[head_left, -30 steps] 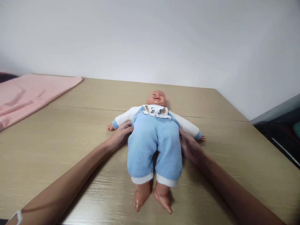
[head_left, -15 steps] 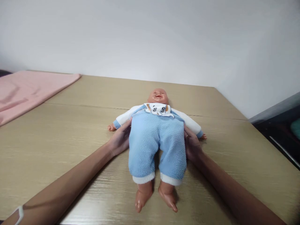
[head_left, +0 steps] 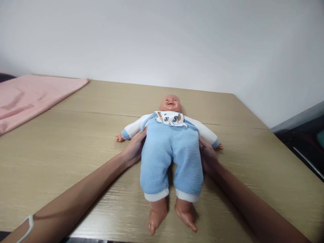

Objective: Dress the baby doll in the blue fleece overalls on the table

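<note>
A baby doll [head_left: 158, 152] lies on its back on the table, head away from me and feet towards me. It wears fleecy light-blue overalls with white cuffs and an animal face on the bib, over a white top with blue cuffs. My left hand [head_left: 135, 148] grips the doll's waist on the left, its thumb on the blue cloth and the other fingers hidden. On the opposite side, my right hand [head_left: 208, 153] is pressed round the waist below the doll's sleeve, with most fingers tucked behind the overalls.
A pink cloth [head_left: 37, 92] is spread over the table's far left part. The wooden table [head_left: 76, 135] has a seam across it and meets a pale wall [head_left: 162, 40] at the back. Something dark [head_left: 301, 135] stands beyond the right edge.
My left hand has shifted slightly right, pushing in the overalls' side, and its thumb now shows on the cloth. The doll's legs have moved a little right and towards me.
</note>
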### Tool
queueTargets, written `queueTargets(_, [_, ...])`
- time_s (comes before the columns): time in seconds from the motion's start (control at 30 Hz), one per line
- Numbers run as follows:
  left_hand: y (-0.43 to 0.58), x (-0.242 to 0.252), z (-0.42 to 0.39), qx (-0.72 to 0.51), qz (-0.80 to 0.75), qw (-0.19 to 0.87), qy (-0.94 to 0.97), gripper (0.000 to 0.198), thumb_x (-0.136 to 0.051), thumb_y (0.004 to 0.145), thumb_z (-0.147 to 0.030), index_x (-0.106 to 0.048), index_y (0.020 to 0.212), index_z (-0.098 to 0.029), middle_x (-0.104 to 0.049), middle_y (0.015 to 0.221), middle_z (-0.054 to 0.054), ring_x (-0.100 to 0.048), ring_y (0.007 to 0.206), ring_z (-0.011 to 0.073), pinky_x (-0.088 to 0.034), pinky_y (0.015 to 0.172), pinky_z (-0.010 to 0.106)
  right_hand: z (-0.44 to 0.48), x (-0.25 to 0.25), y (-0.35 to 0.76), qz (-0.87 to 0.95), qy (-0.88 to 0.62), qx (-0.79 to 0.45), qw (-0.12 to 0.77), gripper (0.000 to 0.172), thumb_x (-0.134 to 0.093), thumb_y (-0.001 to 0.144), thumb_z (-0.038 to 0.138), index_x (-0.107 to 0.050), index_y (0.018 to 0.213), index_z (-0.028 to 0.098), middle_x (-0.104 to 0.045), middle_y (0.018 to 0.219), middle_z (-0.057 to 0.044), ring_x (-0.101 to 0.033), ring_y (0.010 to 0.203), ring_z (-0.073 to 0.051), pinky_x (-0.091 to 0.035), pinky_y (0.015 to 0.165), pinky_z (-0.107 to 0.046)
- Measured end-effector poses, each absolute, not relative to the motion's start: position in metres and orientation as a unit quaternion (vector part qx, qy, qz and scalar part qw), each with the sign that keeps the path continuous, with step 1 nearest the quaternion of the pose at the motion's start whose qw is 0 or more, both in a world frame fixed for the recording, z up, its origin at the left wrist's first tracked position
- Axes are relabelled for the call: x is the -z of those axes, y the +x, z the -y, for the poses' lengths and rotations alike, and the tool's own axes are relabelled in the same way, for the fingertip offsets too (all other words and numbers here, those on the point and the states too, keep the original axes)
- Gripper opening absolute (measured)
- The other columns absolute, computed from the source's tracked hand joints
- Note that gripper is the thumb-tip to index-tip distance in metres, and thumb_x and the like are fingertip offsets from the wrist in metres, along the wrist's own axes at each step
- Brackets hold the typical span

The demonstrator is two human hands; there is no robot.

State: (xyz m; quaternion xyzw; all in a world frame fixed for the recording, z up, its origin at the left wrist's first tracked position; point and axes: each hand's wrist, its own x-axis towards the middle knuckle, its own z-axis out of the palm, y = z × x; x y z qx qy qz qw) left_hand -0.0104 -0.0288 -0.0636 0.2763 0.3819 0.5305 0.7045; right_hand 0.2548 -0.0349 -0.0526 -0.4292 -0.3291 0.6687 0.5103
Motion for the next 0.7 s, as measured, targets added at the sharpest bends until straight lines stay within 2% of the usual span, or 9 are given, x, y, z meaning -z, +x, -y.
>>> queueTargets(0.13, [-0.007,0.063,0.027,-0.514,-0.385,0.733,0.225,0.017,-0.087,0.092,-0.034,-0.080,0.099,-0.020,-0.084,0.097,0.005,-0.076,0.101,0.0260,-0.063,0.091,0.035,0.035,0.052,0.255,0.310,-0.419,-0.680,0.516,0.040,-0.092,0.081,0.055,-0.080,0.109,0.029,-0.088,0.098,-0.002,-0.079,0.114,-0.035,-0.065,0.101,-0.044])
queueTargets(0.23, [-0.004,0.063,0.023,-0.525,-0.369,0.736,0.215,0.021,-0.090,0.089,-0.029,-0.078,0.104,-0.022,-0.083,0.095,0.001,-0.075,0.098,0.0231,-0.063,0.089,0.032,0.036,0.052,0.254,0.303,-0.420,-0.676,0.525,0.040,-0.091,0.084,0.053,-0.080,0.113,0.029,-0.089,0.102,-0.002,-0.080,0.115,-0.035,-0.064,0.103,-0.044])
queueTargets(0.4, [-0.006,0.065,0.018,-0.537,-0.363,0.724,0.236,0.038,-0.096,0.086,-0.038,-0.076,0.114,-0.024,-0.084,0.111,0.002,-0.075,0.115,0.0274,-0.062,0.096,0.035,0.036,0.056,0.255,0.271,-0.426,-0.686,0.524,0.042,-0.090,0.085,0.051,-0.081,0.118,0.026,-0.089,0.113,-0.004,-0.079,0.120,-0.034,-0.063,0.106,-0.042])
queueTargets(0.57, [-0.009,0.067,0.015,-0.536,-0.374,0.709,0.263,0.045,-0.097,0.084,-0.043,-0.076,0.117,-0.023,-0.084,0.123,0.005,-0.071,0.128,0.0320,-0.061,0.104,0.038,0.036,0.057,0.256,0.252,-0.436,-0.681,0.532,0.041,-0.089,0.086,0.050,-0.082,0.119,0.027,-0.089,0.108,-0.003,-0.078,0.122,-0.035,-0.064,0.105,-0.043])
queueTargets(0.7, [-0.011,0.068,0.014,-0.537,-0.382,0.694,0.289,0.045,-0.093,0.088,-0.050,-0.078,0.121,-0.024,-0.083,0.133,0.005,-0.067,0.139,0.0330,-0.056,0.115,0.039,0.037,0.056,0.254,0.287,-0.431,-0.671,0.530,0.036,-0.087,0.086,0.055,-0.079,0.108,0.028,-0.087,0.102,-0.004,-0.079,0.117,-0.036,-0.067,0.099,-0.045])
